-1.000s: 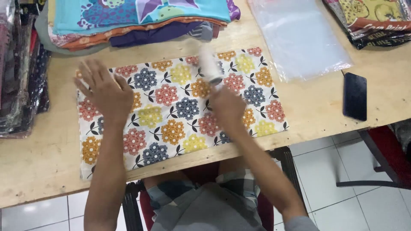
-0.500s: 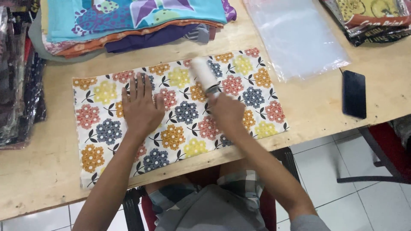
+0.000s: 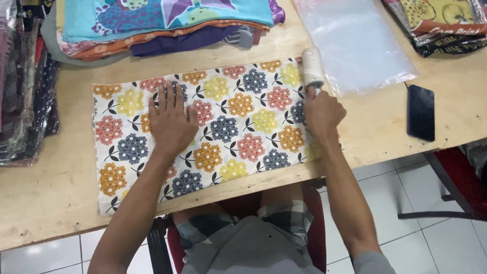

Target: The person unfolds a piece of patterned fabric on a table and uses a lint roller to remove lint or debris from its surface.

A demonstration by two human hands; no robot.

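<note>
A folded cream cloth point(image 3: 233, 116) printed with orange, yellow, pink and grey flowers lies flat on the wooden table point(image 3: 45, 193). My left hand point(image 3: 171, 119) presses palm-down on its left half, fingers spread. My right hand point(image 3: 322, 112) grips the handle of a white lint roller point(image 3: 312, 67), whose roll rests at the cloth's far right corner.
A stack of folded fabrics point(image 3: 167, 20) lies beyond the cloth. Clear plastic bags point(image 3: 355, 43) lie at the upper right, with a black phone point(image 3: 421, 112) near the table's right edge. Packed cloths point(image 3: 25, 81) pile at the left, more point(image 3: 441, 23) at the far right.
My right hand has rolled the lint roller rightward across the cloth to its far right corner. My left hand shifted right from the cloth's left end and now presses near its middle-left.
</note>
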